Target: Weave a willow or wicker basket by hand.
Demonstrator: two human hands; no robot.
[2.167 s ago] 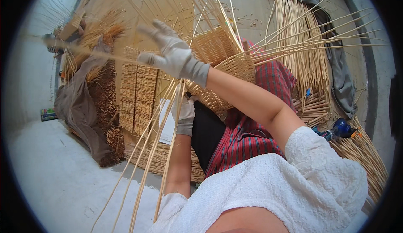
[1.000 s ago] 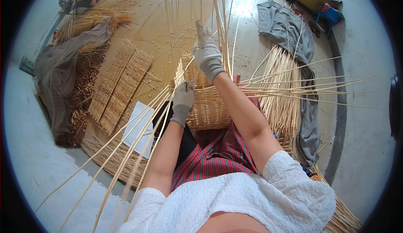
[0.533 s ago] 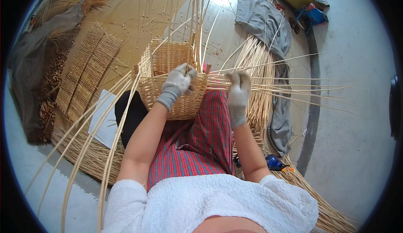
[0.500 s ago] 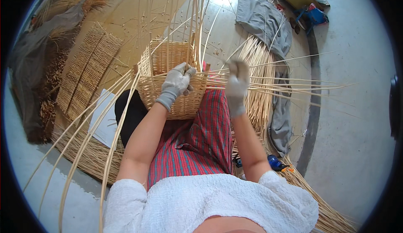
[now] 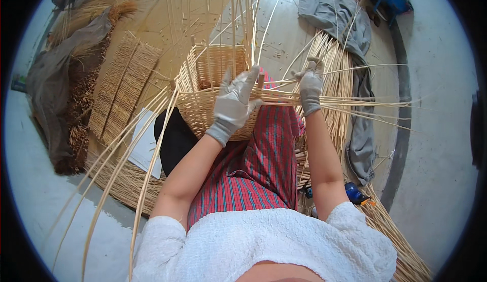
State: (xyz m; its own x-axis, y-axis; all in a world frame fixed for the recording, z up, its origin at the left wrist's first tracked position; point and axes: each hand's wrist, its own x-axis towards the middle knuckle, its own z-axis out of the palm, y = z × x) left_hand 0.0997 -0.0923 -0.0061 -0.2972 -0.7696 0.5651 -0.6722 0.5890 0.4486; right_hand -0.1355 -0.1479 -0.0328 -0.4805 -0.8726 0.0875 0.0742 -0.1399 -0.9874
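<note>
A half-woven wicker basket [image 5: 197, 113] rests against my lap, tall upright rods [image 5: 234, 23] rising from its far side. My left hand [image 5: 234, 100], in a pale work glove, lies over the basket's near right rim with its fingers spread. Out to the right, my gloved right hand [image 5: 310, 83] has its fingers bent round a thin wicker rod [image 5: 365, 68] that runs on to the right. Below it, several side rods [image 5: 284, 97] stretch rightward from the basket's corner. More long rods [image 5: 114, 168] fan out from its left corner toward the lower left.
On the right lies a large bundle of peeled rods [image 5: 332, 53], partly under a grey cloth [image 5: 329, 9]. Woven panels [image 5: 124, 86] and a dark-covered heap of stalks [image 5: 66, 74] are at left. A white sheet [image 5: 144, 145] and a blue bottle [image 5: 353, 193] flank my legs.
My left hand has opened from its closed grip at the rim. The right hand, blurred before, has moved right relative to the basket. The whole view has shifted slightly.
</note>
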